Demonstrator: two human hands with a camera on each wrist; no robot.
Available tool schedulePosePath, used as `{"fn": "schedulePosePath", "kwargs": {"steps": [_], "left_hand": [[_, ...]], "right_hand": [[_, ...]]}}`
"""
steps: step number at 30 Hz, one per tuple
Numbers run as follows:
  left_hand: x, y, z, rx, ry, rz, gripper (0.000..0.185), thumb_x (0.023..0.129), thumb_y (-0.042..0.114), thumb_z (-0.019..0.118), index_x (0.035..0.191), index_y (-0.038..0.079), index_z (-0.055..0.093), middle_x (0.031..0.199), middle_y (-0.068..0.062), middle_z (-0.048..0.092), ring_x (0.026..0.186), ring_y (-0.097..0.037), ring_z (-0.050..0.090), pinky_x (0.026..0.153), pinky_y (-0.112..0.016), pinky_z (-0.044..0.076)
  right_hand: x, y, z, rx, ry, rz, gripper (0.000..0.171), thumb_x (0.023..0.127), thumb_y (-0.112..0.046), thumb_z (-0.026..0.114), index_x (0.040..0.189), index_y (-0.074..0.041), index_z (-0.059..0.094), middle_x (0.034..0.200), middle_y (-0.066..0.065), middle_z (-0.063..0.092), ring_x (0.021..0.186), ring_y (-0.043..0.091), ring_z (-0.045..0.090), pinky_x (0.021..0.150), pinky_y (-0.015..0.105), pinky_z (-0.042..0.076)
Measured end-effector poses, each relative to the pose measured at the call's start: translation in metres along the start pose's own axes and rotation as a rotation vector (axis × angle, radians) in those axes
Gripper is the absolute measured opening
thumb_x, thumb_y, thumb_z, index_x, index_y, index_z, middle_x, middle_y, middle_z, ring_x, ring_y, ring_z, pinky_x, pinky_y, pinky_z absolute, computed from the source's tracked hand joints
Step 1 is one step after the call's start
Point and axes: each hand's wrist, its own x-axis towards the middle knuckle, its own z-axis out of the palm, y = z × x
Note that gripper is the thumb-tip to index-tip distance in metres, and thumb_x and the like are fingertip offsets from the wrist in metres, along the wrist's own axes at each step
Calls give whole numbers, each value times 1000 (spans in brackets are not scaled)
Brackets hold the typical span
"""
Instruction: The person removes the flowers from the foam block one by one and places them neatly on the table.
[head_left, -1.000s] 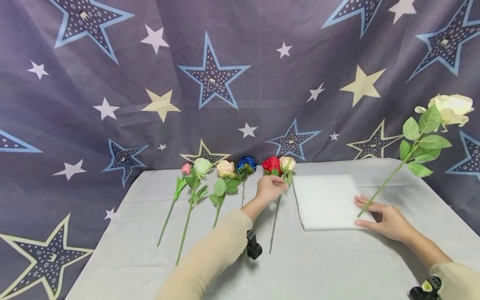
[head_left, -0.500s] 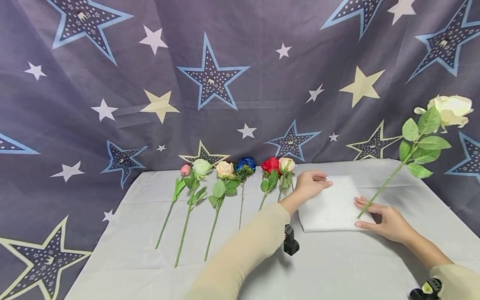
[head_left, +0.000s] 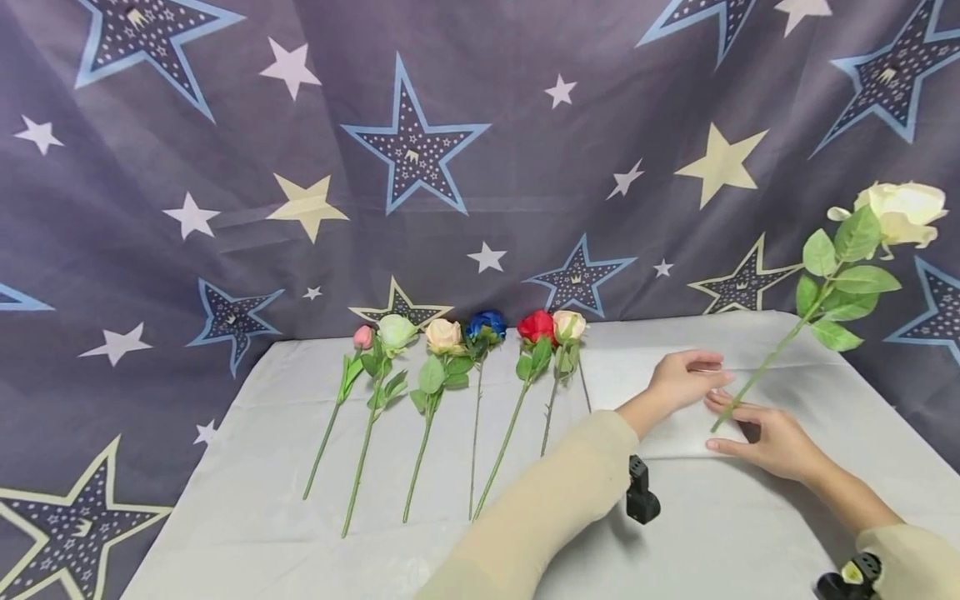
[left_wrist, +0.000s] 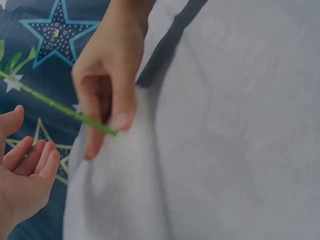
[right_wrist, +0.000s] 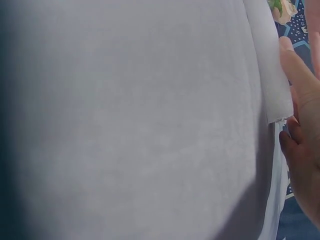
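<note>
Roses lying left of the hands: six — pink (head_left: 363,337), green (head_left: 395,331), peach (head_left: 444,335), blue (head_left: 486,325), red (head_left: 536,326), cream (head_left: 569,325)
Roses held: one, white (head_left: 900,212)
Foam sheets under the hands: one (head_left: 637,375)
Hands: two

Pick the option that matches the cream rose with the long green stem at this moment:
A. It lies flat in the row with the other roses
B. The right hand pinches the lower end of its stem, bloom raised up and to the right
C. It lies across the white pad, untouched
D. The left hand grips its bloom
B: the right hand pinches the stem end of the cream rose at the white pad, its bloom high above the table.
</note>
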Motion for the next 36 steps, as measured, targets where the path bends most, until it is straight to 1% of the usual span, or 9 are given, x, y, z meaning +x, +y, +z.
{"fn": "schedulePosePath", "kwargs": {"steps": [3,5,10,13,18,21,25,30,36], "left_hand": [[1,-1,12,-8,-15,-15,24,87,23,72,111,19,71,104,8,75,93,2,65,82,-9,48],[2,-2,18,-28,-30,-5,24,87,20,71,111,17,71,102,6,75,90,2,66,81,-9,48],[1,-4,29,-48,-71,18,24,87,19,72,111,16,72,100,3,76,84,4,66,78,-6,47],[-2,-3,31,-28,-61,31,23,86,19,73,108,17,73,97,3,76,80,5,65,76,-5,47],[-5,-1,30,-59,-32,43,17,85,18,74,101,14,76,89,-2,77,71,1,68,68,-5,48],[-6,0,28,-50,-11,45,15,83,20,75,97,15,77,86,0,77,69,3,68,69,-4,47],[-6,0,26,-4,15,55,15,82,23,77,95,18,78,87,4,77,70,9,64,72,-2,45],[-8,0,22,-2,18,65,14,82,23,77,95,16,78,88,2,77,71,6,66,73,-2,45],[-10,3,15,4,19,86,14,81,23,78,92,14,78,90,3,77,68,8,62,69,-3,45]], "right_hand": [[0,-1,-1,-32,9,31,52,60,-20,89,108,-8,73,111,3,73,111,-26,38,93,-9,23],[1,-1,-2,-53,7,45,45,59,-20,90,99,-7,74,97,12,76,103,-21,46,88,-6,30],[1,-1,-3,-85,-9,65,35,57,-20,90,86,-8,73,85,9,75,85,0,62,74,6,42],[2,-1,-3,-96,-22,86,37,57,-21,91,87,-7,73,85,10,75,85,6,64,73,9,43],[4,-3,-3,-110,-41,99,39,58,-22,90,89,-5,74,88,13,75,86,20,68,73,11,44],[4,-5,-4,-110,-48,113,38,60,-21,90,90,-4,74,89,14,76,86,27,68,73,10,44],[3,-5,-3,-115,-43,120,36,61,-22,89,89,-5,74,87,11,76,85,22,68,73,10,44],[4,-4,-2,-106,-26,97,37,59,-21,90,88,-4,74,86,12,76,84,9,66,72,8,44],[3,-4,-3,-98,-26,99,42,60,-20,90,94,-1,74,90,16,75,89,5,65,76,1,40]]}}
